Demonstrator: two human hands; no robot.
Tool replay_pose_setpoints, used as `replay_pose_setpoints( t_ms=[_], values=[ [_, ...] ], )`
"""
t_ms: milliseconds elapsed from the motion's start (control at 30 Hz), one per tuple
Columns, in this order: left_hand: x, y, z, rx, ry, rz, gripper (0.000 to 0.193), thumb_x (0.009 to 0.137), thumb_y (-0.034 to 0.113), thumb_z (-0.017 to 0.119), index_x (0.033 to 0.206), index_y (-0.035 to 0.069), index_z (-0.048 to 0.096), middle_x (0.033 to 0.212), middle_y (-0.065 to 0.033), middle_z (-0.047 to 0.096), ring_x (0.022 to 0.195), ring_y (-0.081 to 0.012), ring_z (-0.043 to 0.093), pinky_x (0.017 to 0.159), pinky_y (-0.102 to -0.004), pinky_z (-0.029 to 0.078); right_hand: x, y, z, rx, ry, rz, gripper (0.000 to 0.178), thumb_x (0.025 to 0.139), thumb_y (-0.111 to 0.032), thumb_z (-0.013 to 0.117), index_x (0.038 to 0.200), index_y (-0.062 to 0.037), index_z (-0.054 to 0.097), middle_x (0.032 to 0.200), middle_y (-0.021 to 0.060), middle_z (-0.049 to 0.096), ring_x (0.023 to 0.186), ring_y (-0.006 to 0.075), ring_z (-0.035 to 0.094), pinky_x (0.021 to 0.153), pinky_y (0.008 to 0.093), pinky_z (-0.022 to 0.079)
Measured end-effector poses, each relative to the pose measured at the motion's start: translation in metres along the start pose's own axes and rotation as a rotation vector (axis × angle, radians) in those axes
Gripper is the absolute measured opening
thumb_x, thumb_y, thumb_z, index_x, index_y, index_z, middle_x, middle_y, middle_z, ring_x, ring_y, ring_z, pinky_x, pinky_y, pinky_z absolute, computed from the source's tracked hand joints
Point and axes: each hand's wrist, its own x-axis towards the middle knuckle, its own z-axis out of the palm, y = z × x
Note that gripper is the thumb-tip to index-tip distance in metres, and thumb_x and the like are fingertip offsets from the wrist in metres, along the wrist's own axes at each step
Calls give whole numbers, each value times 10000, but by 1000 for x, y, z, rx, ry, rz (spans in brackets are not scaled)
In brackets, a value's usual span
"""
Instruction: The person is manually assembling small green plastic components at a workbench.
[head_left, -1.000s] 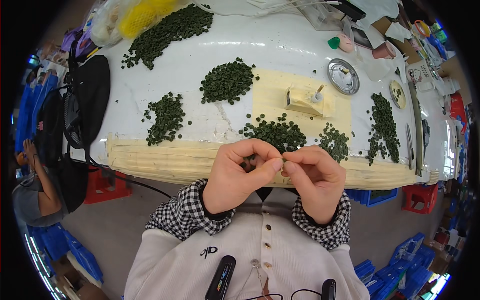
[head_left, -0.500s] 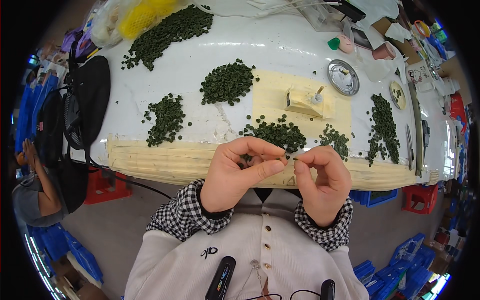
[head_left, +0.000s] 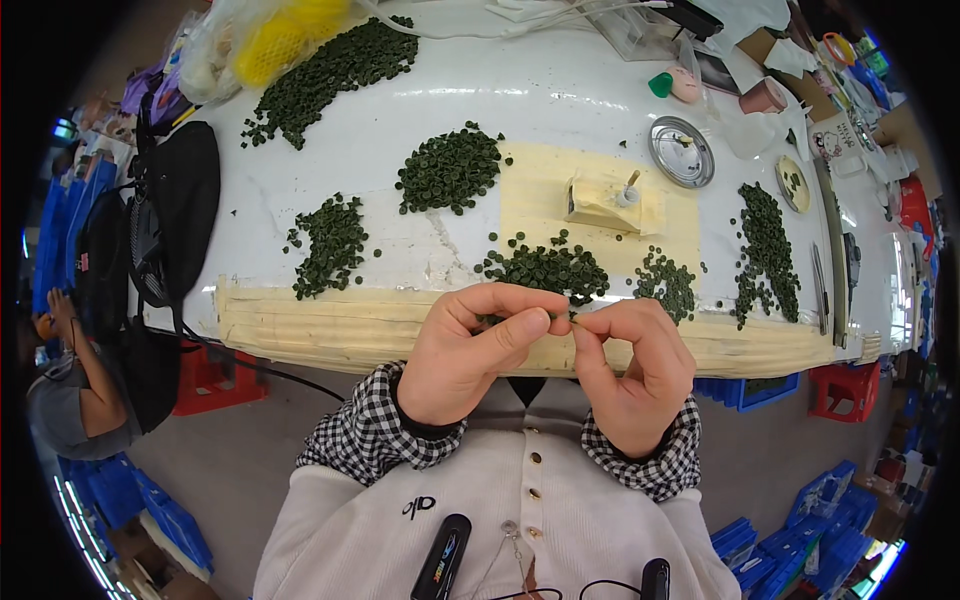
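Observation:
My left hand (head_left: 465, 345) is pinched closed above the table's front edge, around a small dark green piece that is mostly covered by the fingers. My right hand (head_left: 640, 365) pinches too, its thumb and forefinger tips almost against the left fingertips; whatever lies between them is too small to name. Just beyond the hands spreads a pile of small dark green round pieces (head_left: 545, 268). To its right lies a smaller, looser group of green pieces (head_left: 665, 282). Behind them stands a tape-covered block (head_left: 605, 203) with a short upright peg.
More green piles lie at left (head_left: 330, 245), centre (head_left: 450, 168), far left (head_left: 330, 75) and right (head_left: 765, 245). A round metal dish (head_left: 682, 150) and tweezers (head_left: 819, 285) sit at right. A black bag (head_left: 180, 210) hangs over the left edge. Another person's arm (head_left: 90, 360) shows at left.
My right hand has moved slightly left, bringing its fingertips up to the left hand's. The left hand keeps its pinch. The piles look unchanged.

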Motion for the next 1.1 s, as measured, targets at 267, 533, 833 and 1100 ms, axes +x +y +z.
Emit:
replay_pose_setpoints(
  t_ms=[267,533,833,1100],
  values=[
    [1,-4,-6,-136,-73,2,129,842,23,596,968,-1,607,871,-57,622,597,-33,458,527,-169,362,-1,-1,-2,38,-21,7,184,665,84,665,824,12,608,750,104,598,653,207,591,581,268,477],
    [0,-7,-2,-9,-51,87,163,782,-13,655,939,12,621,898,-69,636,823,-111,580,737,-233,466,0,-4,-5,71,-30,19,182,663,85,663,822,17,608,755,108,599,656,209,593,573,269,478],
    [0,-6,-2,223,38,137,170,759,-13,677,926,8,655,837,-48,654,679,-50,509,654,-197,435,0,-3,-2,46,-18,7,182,666,88,660,826,18,609,755,107,597,649,208,590,570,270,478],
    [-1,-4,0,121,33,93,138,778,-35,644,915,-22,647,889,-100,660,813,-119,616,752,-236,492,-1,-3,0,-6,2,-50,207,639,86,674,819,1,616,751,95,596,641,209,585,562,271,475]
  ],
)
